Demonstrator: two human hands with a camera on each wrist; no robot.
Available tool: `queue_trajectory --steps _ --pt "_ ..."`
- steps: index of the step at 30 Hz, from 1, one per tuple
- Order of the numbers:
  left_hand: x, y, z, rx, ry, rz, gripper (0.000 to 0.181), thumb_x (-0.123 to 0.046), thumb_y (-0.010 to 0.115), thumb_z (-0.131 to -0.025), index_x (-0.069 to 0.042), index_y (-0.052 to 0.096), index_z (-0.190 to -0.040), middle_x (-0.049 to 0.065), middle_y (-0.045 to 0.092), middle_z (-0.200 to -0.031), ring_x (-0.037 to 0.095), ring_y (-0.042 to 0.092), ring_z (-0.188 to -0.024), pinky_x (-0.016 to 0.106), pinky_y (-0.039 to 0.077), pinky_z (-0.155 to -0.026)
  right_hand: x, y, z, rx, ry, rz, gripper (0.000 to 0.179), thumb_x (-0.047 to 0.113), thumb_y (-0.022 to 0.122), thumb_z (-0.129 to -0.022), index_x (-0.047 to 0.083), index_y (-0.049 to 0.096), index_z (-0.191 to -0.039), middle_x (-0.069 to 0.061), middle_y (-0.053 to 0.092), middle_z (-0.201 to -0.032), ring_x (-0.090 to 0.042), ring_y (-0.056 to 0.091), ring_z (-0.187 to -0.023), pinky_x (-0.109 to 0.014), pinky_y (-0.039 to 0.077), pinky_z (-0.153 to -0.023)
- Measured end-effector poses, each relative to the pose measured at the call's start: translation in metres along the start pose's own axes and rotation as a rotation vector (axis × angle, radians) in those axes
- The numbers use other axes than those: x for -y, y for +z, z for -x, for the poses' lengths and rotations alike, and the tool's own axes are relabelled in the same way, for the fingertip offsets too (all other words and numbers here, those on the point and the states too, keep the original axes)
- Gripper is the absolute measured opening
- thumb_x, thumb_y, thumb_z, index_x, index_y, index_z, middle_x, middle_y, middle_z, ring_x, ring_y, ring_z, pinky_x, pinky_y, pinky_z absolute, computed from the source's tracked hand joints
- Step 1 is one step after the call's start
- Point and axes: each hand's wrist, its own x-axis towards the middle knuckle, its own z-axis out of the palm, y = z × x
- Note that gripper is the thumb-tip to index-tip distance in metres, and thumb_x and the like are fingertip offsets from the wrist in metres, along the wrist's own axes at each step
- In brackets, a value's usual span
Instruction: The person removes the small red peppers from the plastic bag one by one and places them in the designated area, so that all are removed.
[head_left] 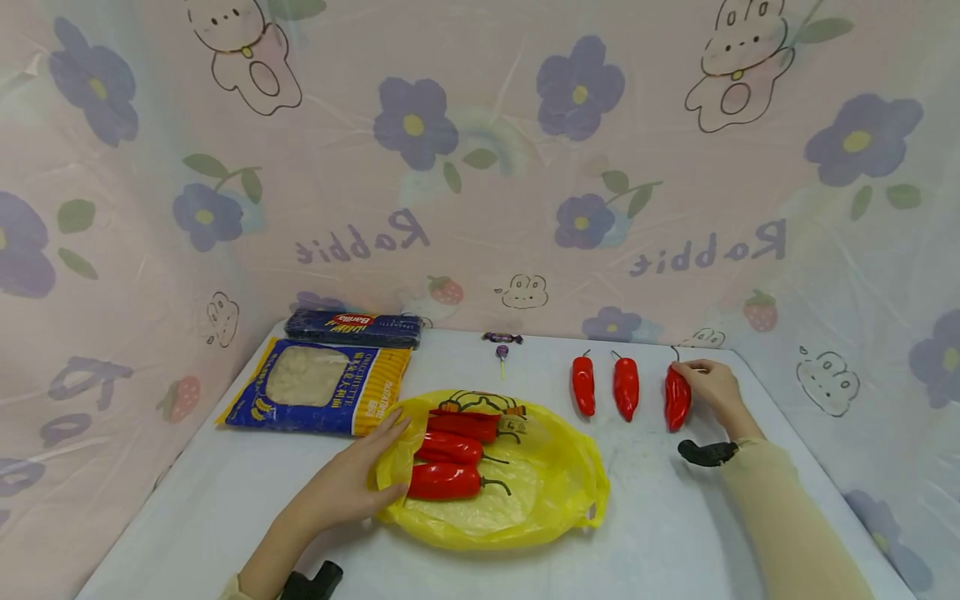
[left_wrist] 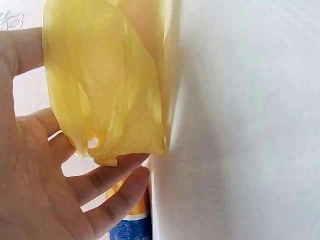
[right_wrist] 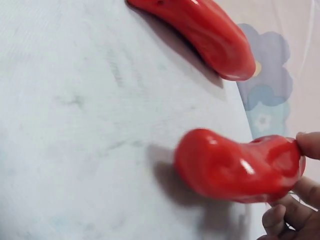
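On the table lies a yellow plastic bag (head_left: 547, 492), its mouth open and three red peppers (head_left: 446, 482) inside, stems pointing right. My left hand (head_left: 348, 475) holds the bag's left rim, thumb at the front and fingers farther back; the yellow film (left_wrist: 105, 80) hides some fingertips in the left wrist view. At the right, my right hand (head_left: 712, 387) pinches a red pepper (right_wrist: 235, 167) near its stem end, and its lower tip casts a shadow on the table. Left of it lie two more red peppers, a wider one (head_left: 626, 388) and a slimmer one (head_left: 582, 386).
A blue-and-yellow pasta bag (head_left: 315, 387) lies at the left, before a dark blue spaghetti pack (head_left: 352, 328). A wrapped candy (head_left: 502, 338) and a lollipop (head_left: 502, 352) lie at the back middle. Patterned curtains (head_left: 487, 183) surround the white table (head_left: 652, 517).
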Motion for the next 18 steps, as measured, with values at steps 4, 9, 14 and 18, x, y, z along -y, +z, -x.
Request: queue_trajectory --steps 4,9,14,18 --pt "0.001 0.001 0.000 0.000 0.003 0.005 0.089 -0.039 0.078 -0.091 -0.025 0.035 -0.168 0.001 0.021 -0.177 0.045 0.035 -0.155 0.073 0.037 -0.117 -0.005 0.003 -0.004 -0.002 0.017 0.011 0.074 0.052 0.042 -0.109 -0.010 0.047 -0.150 -0.039 0.045 -0.150 -0.053 0.044 -0.135 -0.065 0.042 -0.114" --pt "0.000 0.001 0.000 0.001 0.003 0.007 0.089 -0.041 0.078 -0.091 -0.024 0.036 -0.168 0.001 0.022 -0.177 0.045 0.035 -0.155 0.072 0.037 -0.117 -0.014 0.004 -0.006 -0.015 0.014 0.022 0.077 0.054 0.040 -0.109 -0.011 0.049 -0.149 -0.040 0.045 -0.151 -0.052 0.045 -0.135 -0.063 0.042 -0.114" --pt "-0.001 0.000 -0.001 0.005 -0.003 0.002 0.089 -0.040 0.078 -0.091 -0.024 0.035 -0.168 0.001 0.021 -0.177 0.045 0.035 -0.155 0.072 0.037 -0.118 -0.016 0.006 -0.007 -0.007 0.028 -0.002 0.082 0.059 0.042 -0.107 -0.008 0.046 -0.153 -0.039 0.044 -0.153 -0.052 0.045 -0.136 -0.062 0.045 -0.114" --pt "-0.001 -0.002 -0.001 0.004 -0.007 -0.004 0.089 -0.040 0.078 -0.091 -0.024 0.035 -0.168 0.001 0.020 -0.177 0.045 0.036 -0.155 0.072 0.037 -0.117 -0.015 0.006 -0.004 0.001 0.034 -0.030 0.085 0.061 0.045 -0.105 -0.007 0.040 -0.157 -0.040 0.042 -0.153 -0.052 0.048 -0.135 -0.061 0.050 -0.110"
